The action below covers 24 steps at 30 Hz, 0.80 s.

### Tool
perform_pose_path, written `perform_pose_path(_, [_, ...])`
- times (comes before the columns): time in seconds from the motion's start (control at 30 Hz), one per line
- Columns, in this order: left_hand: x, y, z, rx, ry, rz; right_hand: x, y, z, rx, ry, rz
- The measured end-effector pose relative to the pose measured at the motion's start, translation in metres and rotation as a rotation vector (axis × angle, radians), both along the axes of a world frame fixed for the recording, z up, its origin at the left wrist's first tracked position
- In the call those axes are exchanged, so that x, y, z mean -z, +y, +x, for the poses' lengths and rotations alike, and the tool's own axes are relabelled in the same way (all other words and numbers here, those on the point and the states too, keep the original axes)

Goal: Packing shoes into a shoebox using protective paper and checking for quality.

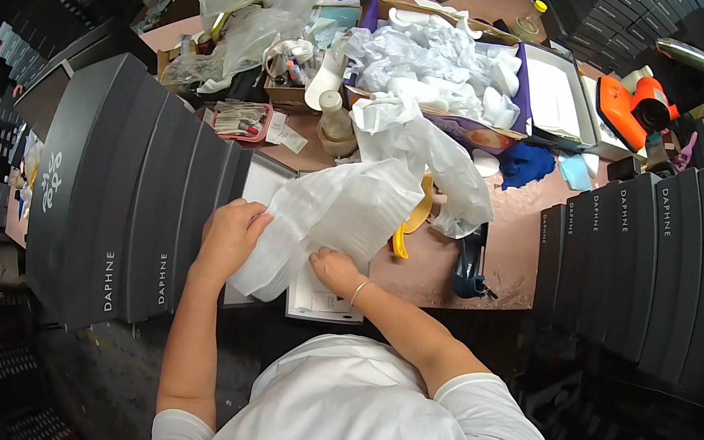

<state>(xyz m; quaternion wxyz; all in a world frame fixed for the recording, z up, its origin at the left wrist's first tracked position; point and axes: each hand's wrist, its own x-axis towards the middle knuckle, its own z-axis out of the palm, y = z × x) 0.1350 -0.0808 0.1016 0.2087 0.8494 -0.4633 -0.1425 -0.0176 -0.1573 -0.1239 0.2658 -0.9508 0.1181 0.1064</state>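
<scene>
My left hand [231,235] pinches the upper left edge of a white wrapping sheet [345,206], thin and translucent like soft foam or tissue. Lower down, my right hand [336,270] is closed at the near edge of the same sheet, its fingertips partly hidden. Beneath it lies an open shoebox with a white inside [324,303], mostly covered by the sheet. Just right of the sheet, a yellow shoe [413,220] sits on the pink table [508,233], partly covered by crumpled white paper [456,181]. A dark blue open shoe [469,268] stands near the table's front edge.
Stacked dark shoeboxes flank me on the left [95,193] and right [634,260]. Behind stand a purple carton [525,91] of crumpled white paper, a bottle [336,123], a pink-rimmed tray [244,121], a blue cloth [526,166] and an orange-and-black heat gun [629,106].
</scene>
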Motion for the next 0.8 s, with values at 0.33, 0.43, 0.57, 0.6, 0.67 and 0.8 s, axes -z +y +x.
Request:
perform_pose_path(0.33, [-0.007,-0.004,0.002,-0.110,0.027,-0.245,0.009,-0.016,0.016,0.013,-0.336,-0.232])
perform_pose_path(0.43, [-0.014,-0.003,0.006,-0.100,0.006,-0.320,0.003,-0.023,0.019,-0.025,-0.269,-0.223])
perform_pose_path(0.57, [-0.020,-0.006,0.004,-0.103,0.076,-0.323,0.001,-0.022,0.022,0.052,-0.088,-0.110])
perform_pose_path(0.6, [-0.016,-0.005,0.002,-0.093,0.062,-0.331,0.001,-0.022,0.023,0.102,-0.017,-0.070])
perform_pose_path(0.67, [-0.007,-0.004,0.001,-0.067,0.030,-0.350,-0.001,-0.015,0.019,0.162,-0.098,-0.123])
perform_pose_path(0.8, [-0.004,0.000,0.002,-0.058,0.087,-0.284,0.002,-0.013,0.020,0.150,-0.176,-0.129])
